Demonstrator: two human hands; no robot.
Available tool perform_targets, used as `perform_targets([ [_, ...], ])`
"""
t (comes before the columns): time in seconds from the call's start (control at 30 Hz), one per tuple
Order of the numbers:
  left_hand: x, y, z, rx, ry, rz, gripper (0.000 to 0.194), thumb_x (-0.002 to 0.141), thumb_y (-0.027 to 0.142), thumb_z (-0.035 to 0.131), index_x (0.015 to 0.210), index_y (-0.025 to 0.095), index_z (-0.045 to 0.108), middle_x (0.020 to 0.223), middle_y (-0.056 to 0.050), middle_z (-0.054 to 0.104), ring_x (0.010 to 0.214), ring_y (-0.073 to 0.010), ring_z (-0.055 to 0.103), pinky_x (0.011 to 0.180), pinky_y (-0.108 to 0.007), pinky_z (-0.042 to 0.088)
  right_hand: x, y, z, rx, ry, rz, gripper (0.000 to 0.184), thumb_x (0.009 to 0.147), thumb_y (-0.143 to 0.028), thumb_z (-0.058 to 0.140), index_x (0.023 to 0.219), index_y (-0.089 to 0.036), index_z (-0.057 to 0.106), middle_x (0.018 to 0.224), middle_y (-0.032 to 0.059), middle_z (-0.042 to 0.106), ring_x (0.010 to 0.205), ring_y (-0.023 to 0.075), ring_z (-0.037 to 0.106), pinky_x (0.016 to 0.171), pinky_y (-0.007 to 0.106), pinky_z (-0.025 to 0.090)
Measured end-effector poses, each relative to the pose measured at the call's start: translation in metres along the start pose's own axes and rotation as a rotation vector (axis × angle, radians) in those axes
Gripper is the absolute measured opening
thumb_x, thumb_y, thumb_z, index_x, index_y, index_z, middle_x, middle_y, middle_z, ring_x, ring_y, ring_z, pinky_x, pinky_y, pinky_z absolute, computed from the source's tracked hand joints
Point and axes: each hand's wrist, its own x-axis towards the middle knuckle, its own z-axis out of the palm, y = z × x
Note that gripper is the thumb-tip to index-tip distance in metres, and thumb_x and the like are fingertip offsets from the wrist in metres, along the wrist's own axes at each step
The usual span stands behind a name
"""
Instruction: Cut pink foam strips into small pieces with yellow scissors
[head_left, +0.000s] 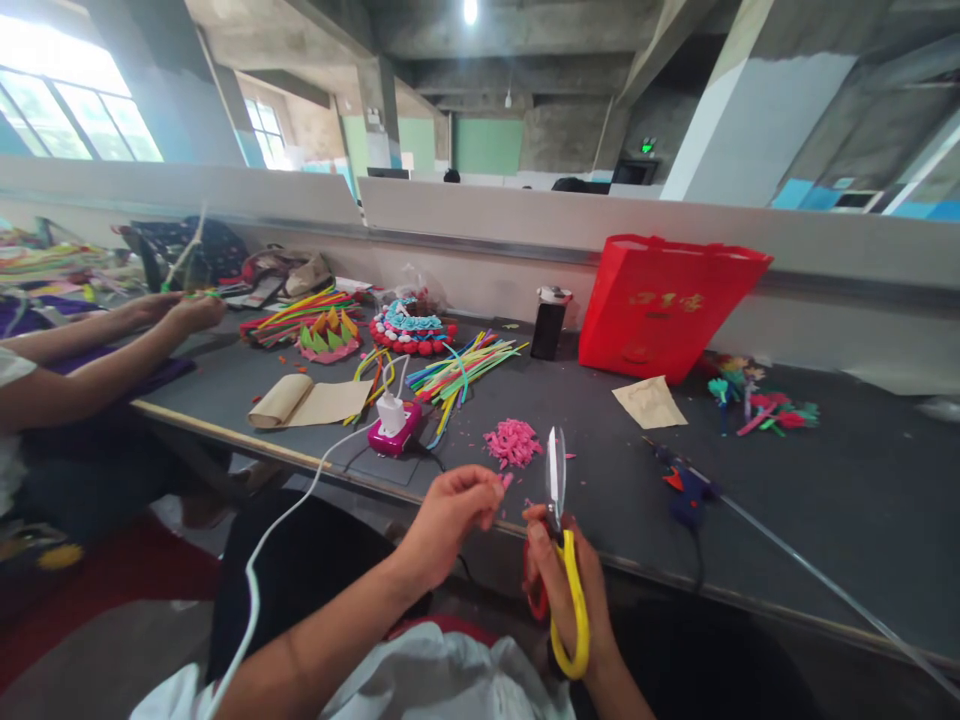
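My right hand (pixel 559 590) is closed around the yellow and red handles of a pair of scissors (pixel 556 478), whose blades point up and away over the table edge. My left hand (pixel 454 515) pinches a small pink piece (pixel 507 481) at its fingertips, just left of the blades. A little heap of pink cut pieces (pixel 513 441) lies on the dark table (pixel 825 500) right beyond both hands.
A pink power strip with a white charger (pixel 393 421) and its white cable sits to the left, near brown paper (pixel 307 401) and coloured pipe cleaners (pixel 461 367). A blue glue gun (pixel 686 488), red bag (pixel 664 300) and dark bottle (pixel 550 321) stand further right. Another person's arms (pixel 112 350) work at far left.
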Motion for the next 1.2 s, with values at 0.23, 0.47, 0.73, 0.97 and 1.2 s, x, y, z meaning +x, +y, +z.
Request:
perform_targets([
  [0.23, 0.005, 0.010, 0.011, -0.331, 0.003, 0.026, 0.011, 0.076, 0.023, 0.067, 0.076, 0.016, 0.059, 0.065, 0.004, 0.053, 0.051, -0.0062, 0.045, 0.051, -0.018, 0.037, -0.004, 0.013, 0.009, -0.261, -0.062, -0.056, 0.050, 0.085, -0.059, 0.048, 0.108, -0.016, 0.058, 0.064, 0.0000, 0.062, 0.051, 0.0140, 0.059, 0.049, 0.022, 0.050],
  [0.47, 0.000, 0.006, 0.023, -0.361, 0.010, -0.044, 0.014, 0.073, 0.023, 0.069, 0.071, 0.015, 0.058, 0.060, 0.004, 0.053, 0.049, -0.0066, 0.046, 0.052, -0.020, 0.042, -0.006, 0.018, 0.014, -0.505, -0.075, -0.293, 0.043, 0.089, -0.048, 0.045, 0.113, -0.014, 0.057, 0.075, 0.0063, 0.069, 0.063, 0.0183, 0.068, 0.059, 0.026, 0.054],
  [0.73, -0.002, 0.001, 0.026, -0.351, 0.054, -0.093, 0.011, 0.071, 0.021, 0.069, 0.073, 0.016, 0.059, 0.058, 0.005, 0.050, 0.049, -0.0053, 0.042, 0.050, -0.017, 0.035, -0.010, 0.017, 0.014, -0.578, 0.003, -0.326, 0.033, 0.090, -0.046, 0.046, 0.104, -0.018, 0.057, 0.078, 0.0066, 0.070, 0.066, 0.0197, 0.069, 0.060, 0.027, 0.054],
  [0.97, -0.004, -0.005, 0.028, -0.365, 0.041, -0.087, 0.009, 0.074, 0.021, 0.068, 0.074, 0.015, 0.060, 0.060, 0.004, 0.049, 0.052, -0.0052, 0.041, 0.053, -0.017, 0.034, -0.007, 0.019, 0.015, -0.566, 0.077, -0.355, 0.033, 0.090, -0.046, 0.049, 0.104, -0.017, 0.058, 0.084, 0.0078, 0.071, 0.071, 0.0197, 0.070, 0.063, 0.027, 0.054],
  [1.2, -0.004, -0.005, 0.029, -0.362, 0.059, -0.083, 0.010, 0.074, 0.021, 0.069, 0.074, 0.015, 0.061, 0.060, 0.004, 0.049, 0.051, -0.0051, 0.039, 0.051, -0.017, 0.032, -0.009, 0.026, 0.016, -0.528, 0.103, -0.364, 0.037, 0.092, -0.047, 0.047, 0.103, -0.015, 0.061, 0.079, 0.0086, 0.073, 0.065, 0.0188, 0.071, 0.058, 0.023, 0.054],
])
